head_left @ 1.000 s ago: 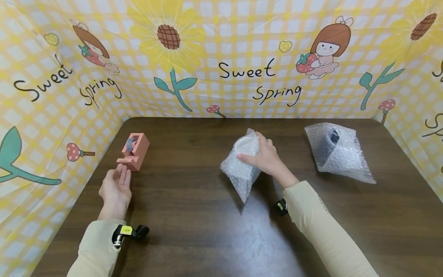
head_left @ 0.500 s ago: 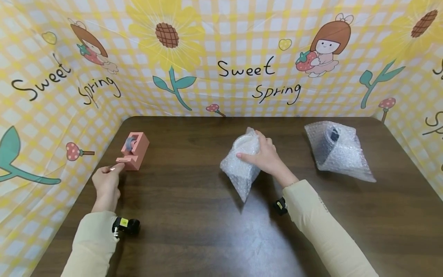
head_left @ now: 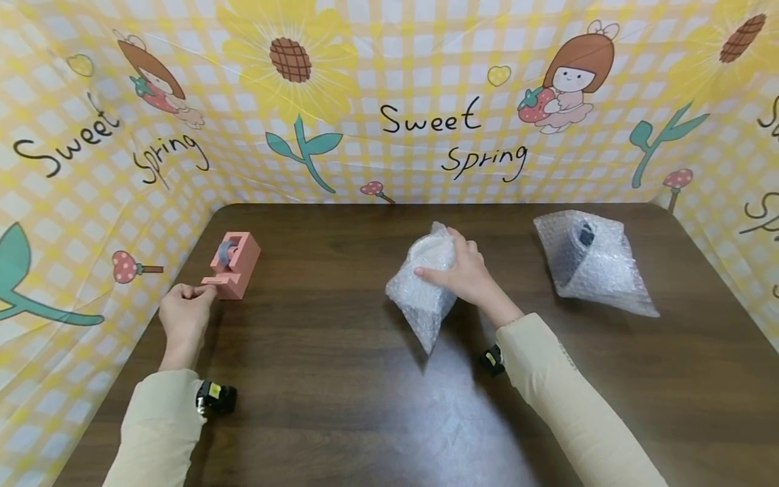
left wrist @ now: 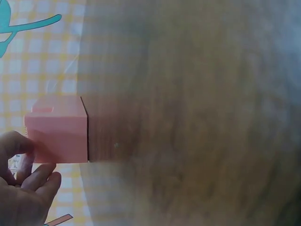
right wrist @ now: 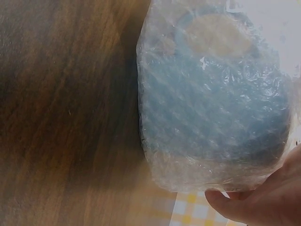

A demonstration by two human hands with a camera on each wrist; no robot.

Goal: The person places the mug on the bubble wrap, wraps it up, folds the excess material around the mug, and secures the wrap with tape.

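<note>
At the left of the table, my left hand [head_left: 184, 319] is at the front of a pink tape dispenser [head_left: 239, 264], thumb and forefinger pinched together at its cutting edge. They pinch the end of the clear tape, which barely shows; the blue-grey tape roll [head_left: 225, 253] sits inside. In the left wrist view the dispenser's pink side [left wrist: 60, 139] stands beside the fingertips [left wrist: 26, 143]. Mid-table, my right hand [head_left: 467, 274] grips a bubble-wrapped bundle [head_left: 420, 284], thumb on its near face and fingers behind. Through the wrap a pale bluish, round-rimmed object [right wrist: 211, 99] shows; its kind is unclear.
A second bubble-wrap package [head_left: 602, 264], with something dark at its opening, lies at the right of the brown wooden table [head_left: 328, 379]. A yellow checked cloth [head_left: 341, 155] with printed flowers hangs behind and along the sides.
My left hand has turned from palm-up with extended fingers to a pinch at the dispenser's front, shifting slightly left. My right hand and both wrapped bundles have stayed in place.
</note>
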